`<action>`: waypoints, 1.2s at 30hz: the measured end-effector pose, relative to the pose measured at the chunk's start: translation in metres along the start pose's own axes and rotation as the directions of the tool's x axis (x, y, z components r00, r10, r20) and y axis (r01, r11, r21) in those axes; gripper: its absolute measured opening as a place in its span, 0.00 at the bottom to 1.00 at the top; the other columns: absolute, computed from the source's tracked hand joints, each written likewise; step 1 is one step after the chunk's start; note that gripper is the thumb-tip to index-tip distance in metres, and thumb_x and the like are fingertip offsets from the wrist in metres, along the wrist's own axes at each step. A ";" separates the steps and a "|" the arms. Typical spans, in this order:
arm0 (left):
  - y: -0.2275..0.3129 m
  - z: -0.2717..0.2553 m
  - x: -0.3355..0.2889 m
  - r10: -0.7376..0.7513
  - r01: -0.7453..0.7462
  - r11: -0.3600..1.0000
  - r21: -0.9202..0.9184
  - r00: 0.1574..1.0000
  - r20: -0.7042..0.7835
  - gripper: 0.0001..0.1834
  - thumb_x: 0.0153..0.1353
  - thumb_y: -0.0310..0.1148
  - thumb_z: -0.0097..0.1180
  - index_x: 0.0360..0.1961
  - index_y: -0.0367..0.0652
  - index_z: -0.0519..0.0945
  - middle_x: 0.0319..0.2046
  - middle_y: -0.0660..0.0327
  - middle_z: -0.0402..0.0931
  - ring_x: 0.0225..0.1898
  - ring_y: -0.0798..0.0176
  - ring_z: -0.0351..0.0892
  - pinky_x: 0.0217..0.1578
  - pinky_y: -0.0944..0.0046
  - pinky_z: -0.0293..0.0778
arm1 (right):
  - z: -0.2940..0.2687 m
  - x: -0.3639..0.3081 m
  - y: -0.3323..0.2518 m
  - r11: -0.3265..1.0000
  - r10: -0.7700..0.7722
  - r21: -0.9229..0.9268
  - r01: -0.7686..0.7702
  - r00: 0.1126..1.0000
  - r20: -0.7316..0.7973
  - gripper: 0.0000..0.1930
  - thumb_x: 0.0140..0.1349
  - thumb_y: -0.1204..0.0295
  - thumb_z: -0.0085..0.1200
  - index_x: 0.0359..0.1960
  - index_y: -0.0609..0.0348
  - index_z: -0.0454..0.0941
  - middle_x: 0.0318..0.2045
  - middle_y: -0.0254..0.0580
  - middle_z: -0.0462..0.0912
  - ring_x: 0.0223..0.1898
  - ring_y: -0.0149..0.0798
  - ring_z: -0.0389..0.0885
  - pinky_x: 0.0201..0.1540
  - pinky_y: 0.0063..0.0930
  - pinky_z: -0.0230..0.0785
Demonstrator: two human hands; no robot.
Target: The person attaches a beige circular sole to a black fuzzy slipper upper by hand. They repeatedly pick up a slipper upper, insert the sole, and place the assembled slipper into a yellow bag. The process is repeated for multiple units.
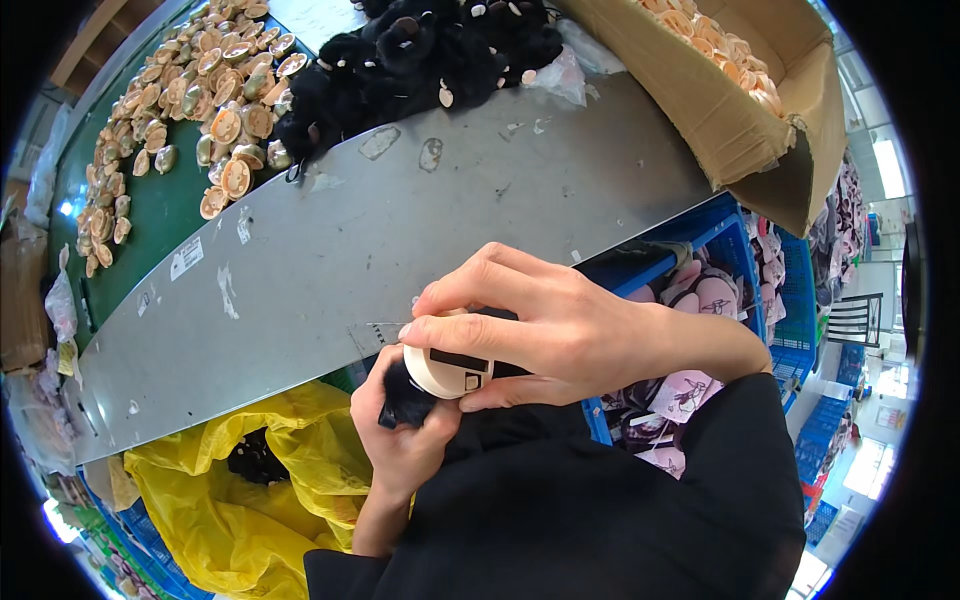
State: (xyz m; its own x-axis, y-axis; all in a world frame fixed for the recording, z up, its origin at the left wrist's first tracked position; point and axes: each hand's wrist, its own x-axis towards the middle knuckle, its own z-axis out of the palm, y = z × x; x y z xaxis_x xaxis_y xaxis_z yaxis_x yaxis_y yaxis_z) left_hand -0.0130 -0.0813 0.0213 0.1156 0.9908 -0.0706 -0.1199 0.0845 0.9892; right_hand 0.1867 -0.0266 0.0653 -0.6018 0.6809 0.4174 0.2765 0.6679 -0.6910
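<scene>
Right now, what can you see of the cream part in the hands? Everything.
The cream part is rounded, smooth and plastic-looking, with a dark rectangular area and a small dark-outlined square beside it. It is held off the grey table, by its near edge. The right hand grips it, thumb low on its side. The black fluffy piece in the left hand sits against its left; any join is hidden.
</scene>
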 end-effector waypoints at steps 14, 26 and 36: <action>-0.014 0.004 -0.007 0.354 -0.313 0.896 0.314 0.931 -0.083 0.35 0.44 0.27 0.79 0.52 0.39 0.71 0.49 0.53 0.77 0.49 0.56 0.79 0.54 0.58 0.73 | 0.038 0.024 0.007 1.000 0.020 0.028 -0.012 0.953 -0.302 0.19 0.73 0.62 0.49 0.23 0.57 0.74 0.18 0.39 0.71 0.17 0.45 0.69 0.21 0.35 0.62; -0.014 0.007 -0.009 0.224 -0.203 0.974 0.104 0.935 -0.275 0.26 0.52 0.22 0.71 0.50 0.37 0.72 0.45 0.57 0.77 0.48 0.66 0.77 0.53 0.66 0.72 | 0.053 0.027 0.004 0.771 0.354 0.612 -0.174 0.917 -0.185 0.24 0.78 0.63 0.43 0.20 0.61 0.72 0.18 0.37 0.73 0.16 0.27 0.67 0.19 0.25 0.58; -0.026 -0.026 0.007 -0.064 0.008 0.953 -0.302 0.982 -0.175 0.13 0.69 0.26 0.56 0.52 0.32 0.77 0.45 0.60 0.81 0.48 0.68 0.80 0.52 0.69 0.74 | 0.058 0.007 0.021 0.958 0.253 0.207 -0.198 0.924 -0.286 0.20 0.55 0.61 0.75 0.31 0.62 0.76 0.26 0.37 0.73 0.26 0.32 0.73 0.31 0.24 0.69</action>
State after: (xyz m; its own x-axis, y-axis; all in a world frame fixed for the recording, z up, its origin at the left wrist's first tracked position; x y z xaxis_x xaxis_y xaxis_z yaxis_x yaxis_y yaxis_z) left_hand -0.0342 -0.0735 -0.0085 -0.0516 0.9865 -0.1555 -0.4112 0.1209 0.9035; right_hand 0.1449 -0.0254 0.0196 -0.2718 0.8843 0.3796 0.2289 0.4425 -0.8670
